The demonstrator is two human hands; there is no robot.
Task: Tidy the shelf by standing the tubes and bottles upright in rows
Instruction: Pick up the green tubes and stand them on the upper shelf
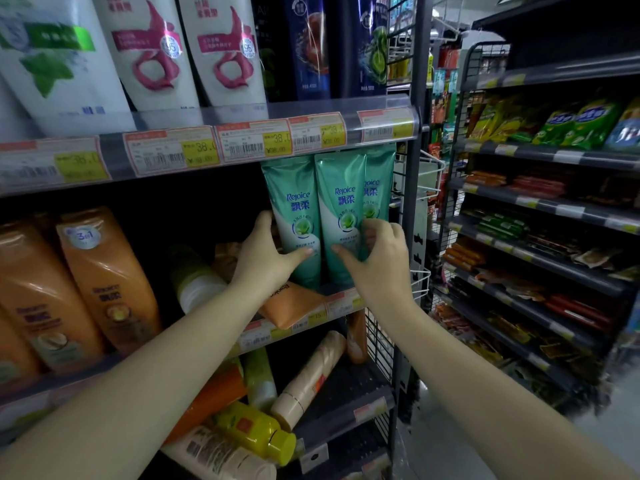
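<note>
1. The left hand (266, 252) has its thumb pressed on the front of the left green tube (298, 216) and its fingers curled behind the tube's left edge, gripping it.
2. The right hand (377, 258) has its thumb on the front of the middle green tube (341, 216) and its fingers wrapped over the right green tube (379, 188), so it clasps the pair.
3. All three green tubes stand upright, side by side and touching, at the right end of the middle shelf (341, 303).
4. Just below the left hand an orange tube (294, 306) lies flat, its end poking over the shelf edge.
5. Left of the left arm a pale green bottle (197, 278) leans over; further left, orange bottles (104, 282) stand in a row.
6. On the lower shelf, tubes and a yellow bottle (256, 431) lie in a jumble, with a beige tube (308, 379) slanting across them.
7. White and dark blue bottles stand on the shelf above.
</note>
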